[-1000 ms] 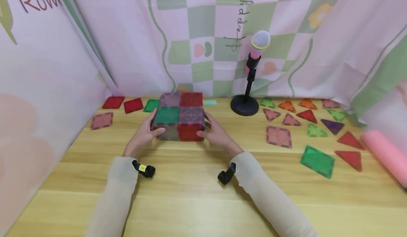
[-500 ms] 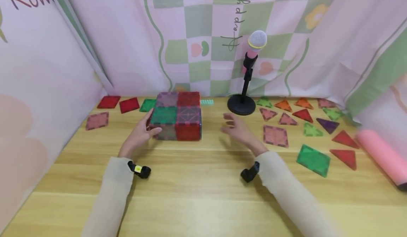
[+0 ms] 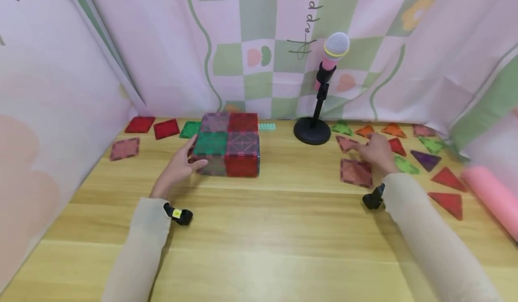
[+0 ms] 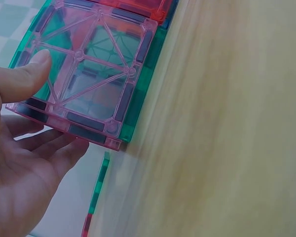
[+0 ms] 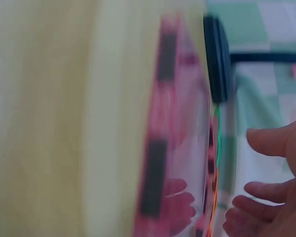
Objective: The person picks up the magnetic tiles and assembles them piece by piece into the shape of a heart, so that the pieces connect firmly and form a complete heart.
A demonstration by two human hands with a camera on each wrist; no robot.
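A box built of translucent magnetic tiles, with pink, red and green panels, stands at the table's back left of centre. My left hand grips its near left corner, thumb on the front face. In the left wrist view the thumb overlaps a pink tile and the fingers lie along the side. My right hand hovers over loose tiles at the right, fingers spread and holding nothing. Closest to its fingertips is a pink triangle tile; a pink square tile lies in front. The hand hides some tiles beneath it.
A microphone on a black stand stands between box and loose tiles. Red tiles and a pink tile lie at the left. Farther right are a purple triangle, red triangles and a pink roll. Curtains line the back.
My right hand has let go of the box's right side and moved right, past the microphone stand, over the loose tiles. My left hand stays at the box's corner.
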